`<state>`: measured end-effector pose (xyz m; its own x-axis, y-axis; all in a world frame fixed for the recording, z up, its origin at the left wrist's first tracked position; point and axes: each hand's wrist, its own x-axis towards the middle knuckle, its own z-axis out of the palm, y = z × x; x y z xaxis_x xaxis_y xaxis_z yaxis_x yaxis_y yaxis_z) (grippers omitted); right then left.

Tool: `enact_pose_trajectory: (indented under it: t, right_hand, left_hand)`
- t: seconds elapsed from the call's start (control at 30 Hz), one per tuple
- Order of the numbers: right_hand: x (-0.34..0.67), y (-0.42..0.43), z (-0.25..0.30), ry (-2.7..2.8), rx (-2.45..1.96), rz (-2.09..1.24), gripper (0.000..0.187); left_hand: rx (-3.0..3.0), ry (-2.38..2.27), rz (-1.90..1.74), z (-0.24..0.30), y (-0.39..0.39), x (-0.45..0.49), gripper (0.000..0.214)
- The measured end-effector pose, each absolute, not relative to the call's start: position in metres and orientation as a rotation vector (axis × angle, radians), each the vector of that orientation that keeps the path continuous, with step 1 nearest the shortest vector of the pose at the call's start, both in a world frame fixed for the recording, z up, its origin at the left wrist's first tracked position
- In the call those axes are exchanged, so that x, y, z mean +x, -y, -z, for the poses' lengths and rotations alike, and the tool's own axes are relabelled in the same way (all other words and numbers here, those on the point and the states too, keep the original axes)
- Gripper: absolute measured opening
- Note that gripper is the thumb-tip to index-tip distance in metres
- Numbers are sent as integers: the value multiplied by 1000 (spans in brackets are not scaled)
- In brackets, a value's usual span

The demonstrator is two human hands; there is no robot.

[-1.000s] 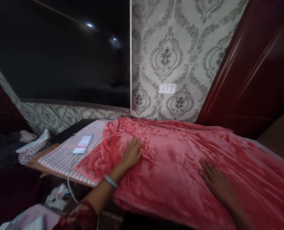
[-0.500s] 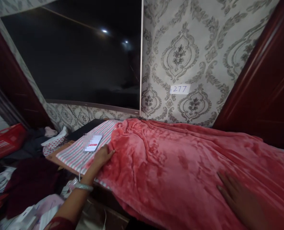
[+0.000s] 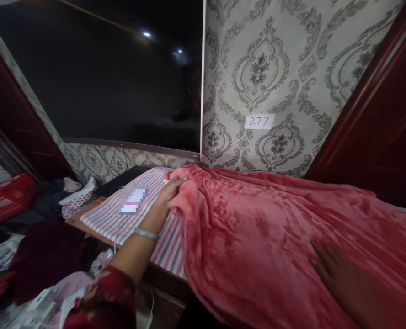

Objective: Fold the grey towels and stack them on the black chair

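Under my right hand (image 3: pixel 342 274) spreads the red blanket (image 3: pixel 258 233); that hand lies flat, fingers straight, gripping nothing; my left hand (image 3: pixel 167 196) is curled round the blanket's bunched edge; left of it a phone (image 3: pixel 133 201) rests on striped cloth (image 3: pixel 168 249).

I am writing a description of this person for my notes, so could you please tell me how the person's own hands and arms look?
The left hand wears no glove; a pale, greyish bangle circles its wrist, below a dark red sleeve with lighter blotches. The right hand is gloveless too, with no sleeve visible.
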<state>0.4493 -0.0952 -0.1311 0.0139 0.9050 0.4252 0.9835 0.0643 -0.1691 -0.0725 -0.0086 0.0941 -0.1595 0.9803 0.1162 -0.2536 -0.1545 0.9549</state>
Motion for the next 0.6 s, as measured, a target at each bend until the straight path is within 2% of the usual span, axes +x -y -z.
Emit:
enact_pose_trajectory:
  t: [0.1, 0.17, 0.33, 0.5, 0.6]
  right_hand:
    - [448, 96, 128, 1942, -1879, 259, 68]
    - [447, 96, 125, 1951, -1879, 266, 68]
    - [446, 97, 124, 1954, -1892, 267, 67]
    - [446, 96, 127, 1937, -1893, 276, 68]
    - [446, 96, 126, 1936, -1897, 283, 68]
  left_hand:
    - [1215, -751, -1245, -110, 0, -39, 56]
    - [1371, -754, -1084, -110, -2, -32, 56]
    - [1593, -1599, -1163, -69, -1, -71, 26]
    - [1492, -1941, -1251, -31, 9, -111, 36]
    - [1450, -1949, -1263, -21, 9, -114, 28]
